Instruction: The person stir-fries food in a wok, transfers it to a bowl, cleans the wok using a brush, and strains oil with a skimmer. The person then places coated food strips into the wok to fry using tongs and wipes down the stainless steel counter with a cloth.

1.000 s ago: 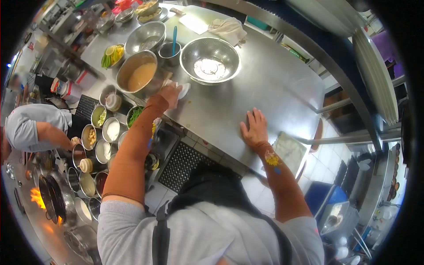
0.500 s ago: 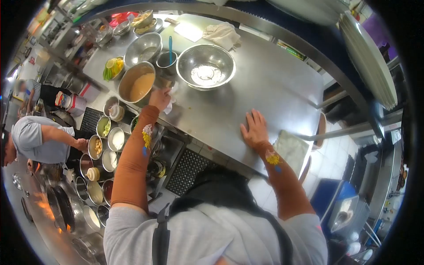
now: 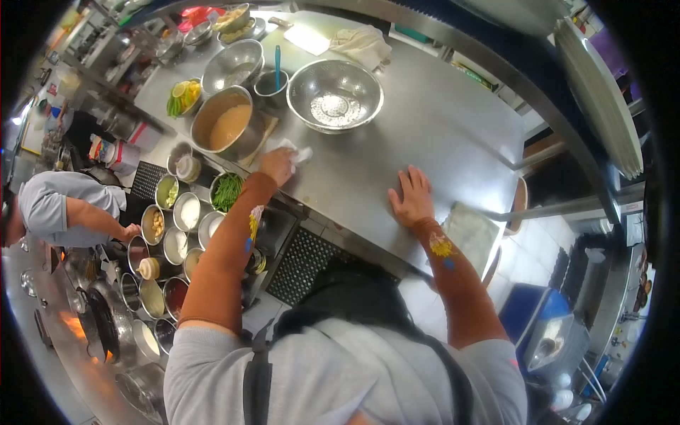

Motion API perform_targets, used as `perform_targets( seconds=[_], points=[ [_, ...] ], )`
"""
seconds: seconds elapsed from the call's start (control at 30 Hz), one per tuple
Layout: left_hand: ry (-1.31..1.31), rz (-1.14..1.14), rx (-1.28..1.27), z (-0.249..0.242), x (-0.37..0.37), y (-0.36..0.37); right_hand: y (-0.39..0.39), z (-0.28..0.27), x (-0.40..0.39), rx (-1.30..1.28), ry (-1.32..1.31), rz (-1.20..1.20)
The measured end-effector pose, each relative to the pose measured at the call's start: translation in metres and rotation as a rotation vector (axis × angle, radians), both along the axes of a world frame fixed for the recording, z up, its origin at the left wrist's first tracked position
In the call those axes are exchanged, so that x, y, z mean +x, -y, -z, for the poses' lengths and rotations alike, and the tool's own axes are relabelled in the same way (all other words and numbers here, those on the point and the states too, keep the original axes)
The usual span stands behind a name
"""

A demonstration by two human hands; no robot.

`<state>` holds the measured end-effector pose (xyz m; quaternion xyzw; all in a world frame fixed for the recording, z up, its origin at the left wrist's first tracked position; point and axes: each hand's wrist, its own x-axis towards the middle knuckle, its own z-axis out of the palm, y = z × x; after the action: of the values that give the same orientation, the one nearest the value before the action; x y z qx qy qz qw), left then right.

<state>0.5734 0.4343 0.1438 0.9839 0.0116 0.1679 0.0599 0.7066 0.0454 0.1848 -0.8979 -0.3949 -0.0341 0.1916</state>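
My left hand [image 3: 278,164] presses a crumpled white wipe [image 3: 302,154] onto the steel table [image 3: 340,170], its fingers closed on it. Just beyond that hand stands a deep metal pot [image 3: 248,139] of orange-brown sauce [image 3: 230,127], set on a tan board or cloth. Farther right is a perforated steel colander [image 3: 335,127]. My right hand [image 3: 414,198] lies flat on the tabletop near its front edge, fingers spread, holding nothing. A folded pale cloth [image 3: 465,237] lies beside my right wrist.
A cup [image 3: 271,103] with a blue-handled utensil, a metal bowl [image 3: 212,71] and a bowl of cut citrus [image 3: 185,95] stand at the far left. A cleaver [image 3: 308,39] lies at the back. Below left are ingredient tubs [image 3: 151,297]; a co-worker [image 3: 71,205] stands by the stove flames.
My left hand has moved right and slightly nearer with the wipe, away from the pot's side. More of the green-filled tub shows. My right hand stays flat on the table.
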Motion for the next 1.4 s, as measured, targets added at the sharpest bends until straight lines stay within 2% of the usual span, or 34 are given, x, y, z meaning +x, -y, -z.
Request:
perform_targets(
  seconds=[0.1, 0.13, 0.2, 0.27, 0.37, 0.4, 0.43, 0.5, 0.6, 0.7, 0.8, 0.9, 1.1, 1.2, 1.3, 1.4],
  points=[
    [-0.256, -0.548, -0.74, -0.066, -0.01, 0.019, 0.004, 0.017, 0.005, -0.043, 0.061, 0.026],
    [0.053, -0.458, -1.352, -0.038, -0.018, 0.002, 0.006, 0.017, 0.003, -0.048, 0.046, 0.033],
    [0.276, -0.43, -1.64, 0.023, -0.024, -0.035, 0.004, 0.012, 0.003, -0.055, 0.025, 0.035],
    [0.584, -0.678, -2.089, -0.02, -0.02, -0.008, 0.004, 0.012, 0.004, -0.051, 0.027, 0.025],
    [0.666, -0.681, -2.107, -0.006, -0.013, 0.001, 0.004, 0.016, 0.004, -0.059, 0.024, 0.027],
    [0.504, -0.534, -1.537, 0.018, -0.015, -0.006, 0.005, 0.016, 0.004, -0.07, 0.021, 0.03],
    [0.483, -0.491, -0.943, 0.019, -0.015, -0.001, 0.007, 0.016, 0.004, -0.066, 0.017, 0.029],
    [0.455, -0.662, -1.319, 0.016, -0.013, 0.001, 0.006, 0.014, 0.005, -0.055, 0.007, 0.021],
    [0.403, -0.684, -0.595, 0.006, -0.019, 0.001, 0.004, 0.012, 0.005, -0.053, 0.027, 0.017],
    [0.226, -0.721, -0.327, -0.009, -0.024, -0.003, 0.004, 0.011, 0.003, -0.014, 0.029, 0.005],
    [0.241, -0.563, -0.177, -0.032, -0.031, 0.009, 0.002, 0.008, 0.002, 0.003, 0.026, -0.001],
    [0.149, -0.421, -0.073, 0.01, -0.039, -0.012, 0.001, 0.004, 0.002, 0.011, 0.023, -0.01],
    [-0.222, -0.127, -0.184, -0.026, -0.041, -0.026, 0.0, 0.01, 0.005, 0.034, 0.045, -0.02],
    [-0.218, -0.135, -0.121, 0.002, -0.038, -0.039, 0.001, 0.014, 0.005, 0.019, 0.063, -0.006],
    [-0.196, -0.205, -0.104, 0.009, -0.028, -0.02, -0.001, 0.003, 0.002, 0.038, -0.006, -0.007],
    [-0.331, -0.496, -0.555, -0.069, -0.003, -0.009, -0.001, 0.006, 0.003, -0.006, -0.01, 0.005]
  ],
)
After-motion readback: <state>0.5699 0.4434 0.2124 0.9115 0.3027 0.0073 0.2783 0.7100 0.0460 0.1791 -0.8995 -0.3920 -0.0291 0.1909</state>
